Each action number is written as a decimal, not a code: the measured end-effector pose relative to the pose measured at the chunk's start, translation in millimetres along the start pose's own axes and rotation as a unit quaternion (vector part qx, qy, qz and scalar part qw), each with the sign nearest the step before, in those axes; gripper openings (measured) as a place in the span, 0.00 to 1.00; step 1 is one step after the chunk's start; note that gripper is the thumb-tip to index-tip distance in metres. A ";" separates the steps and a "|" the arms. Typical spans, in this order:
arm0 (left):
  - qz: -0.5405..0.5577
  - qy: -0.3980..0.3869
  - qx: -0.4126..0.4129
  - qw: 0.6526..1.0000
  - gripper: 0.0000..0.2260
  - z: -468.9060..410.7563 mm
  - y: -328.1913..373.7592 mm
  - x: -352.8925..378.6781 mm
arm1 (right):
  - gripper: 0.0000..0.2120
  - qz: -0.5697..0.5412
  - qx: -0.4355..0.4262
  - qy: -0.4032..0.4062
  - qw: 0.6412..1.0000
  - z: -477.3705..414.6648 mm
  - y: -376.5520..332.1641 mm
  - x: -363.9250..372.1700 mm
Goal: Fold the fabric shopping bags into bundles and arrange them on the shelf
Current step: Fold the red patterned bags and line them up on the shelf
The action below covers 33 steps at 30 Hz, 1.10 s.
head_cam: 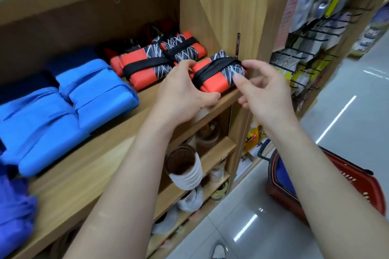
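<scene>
- Room on the wooden shelf [101,139] is tight at its right end: the front orange bundle [212,79] lies at the shelf's front lip, just beside the upright side panel [231,6].
- Two more orange bundles [145,65] lie behind and to its left, near one another (the far one sits deeper in shadow).
- Blue bundles [99,86] fill the left part of the shelf, with a strip of bare board in front of them.
- A red basket [347,187] stands on the glossy tiled floor [347,111] to the right, below the forearms.
- Each orange bundle is a soft, flattened roll of smooth fabric, partly black with thin white scribbled lines and bound across by a black strap.
- The blue ones are plump, pillow-like and creased.
- The left hand [181,94] grips the front bundle's left end, with fingers curled over the top and the thumb at the front edge.
- The right hand [263,92] pinches the patterned right end between thumb and forefinger, its other fingers loosely bent.
- Both forearms reach up from below.
</scene>
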State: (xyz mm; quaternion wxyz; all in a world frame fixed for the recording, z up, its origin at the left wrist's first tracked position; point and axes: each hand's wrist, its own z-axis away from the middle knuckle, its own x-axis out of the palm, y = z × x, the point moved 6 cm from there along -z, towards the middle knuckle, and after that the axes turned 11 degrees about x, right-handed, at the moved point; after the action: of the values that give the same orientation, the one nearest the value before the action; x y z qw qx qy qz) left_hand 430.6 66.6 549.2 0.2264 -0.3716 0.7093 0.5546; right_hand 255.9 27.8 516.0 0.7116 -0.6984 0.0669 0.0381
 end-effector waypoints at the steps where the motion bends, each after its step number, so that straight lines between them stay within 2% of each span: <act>1: -0.005 0.004 -0.007 1.000 0.36 -4.3 -2.0 -0.4 | 0.10 0.034 -0.033 0.031 0.998 -3.6 0.0 -5.9; 3: -0.026 0.013 -0.019 0.999 0.37 -9.5 -5.3 -2.1 | 0.07 0.070 -0.087 0.094 0.989 -7.3 0.1 -18.7; 5: -0.049 0.024 -0.027 0.998 0.38 -11.1 -6.7 -3.4 | 0.10 0.075 -0.119 0.120 0.983 -11.7 1.0 -28.1; 8: -0.076 0.040 -0.036 0.996 0.38 -10.7 -6.9 -4.4 | 0.15 0.084 -0.119 0.082 0.986 -22.9 6.9 -28.2; 13: -0.109 0.067 -0.059 0.990 0.38 -14.3 -6.4 -7.4 | 0.14 0.084 -0.132 0.069 0.985 -32.3 12.6 -30.6; 18: -0.134 0.061 -0.077 0.986 0.43 -19.1 -9.6 -4.3 | 0.13 0.078 -0.129 0.044 0.988 -34.2 17.2 -32.8; 23: -0.167 0.077 -0.056 0.981 0.45 -13.3 -4.7 -6.6 | 0.13 0.055 -0.095 0.008 0.994 -29.9 20.4 -40.3; 26: -0.206 0.132 0.000 0.970 0.37 -5.7 10.5 -11.5 | 0.12 0.051 -0.089 -0.002 0.995 -26.5 23.2 -53.3; 29: -0.157 0.185 0.115 0.963 0.19 3.4 35.5 -3.7 | 0.10 0.085 -0.081 -0.017 0.993 -24.1 30.8 -73.5; 31: -0.111 0.171 0.184 0.962 0.09 10.2 51.8 14.7 | 0.09 0.127 -0.080 -0.026 0.988 -21.8 38.4 -90.3; 33: -0.080 0.136 0.227 0.961 0.07 16.0 65.7 40.8 | 0.09 0.170 -0.077 -0.032 0.982 -17.8 47.6 -110.9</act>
State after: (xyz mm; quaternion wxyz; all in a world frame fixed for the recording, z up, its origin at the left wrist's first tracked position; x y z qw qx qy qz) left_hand 352.7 77.8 555.4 0.2497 -0.4379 0.8084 0.3038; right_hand 138.6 15.4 485.1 0.6404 -0.7280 0.1587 0.1863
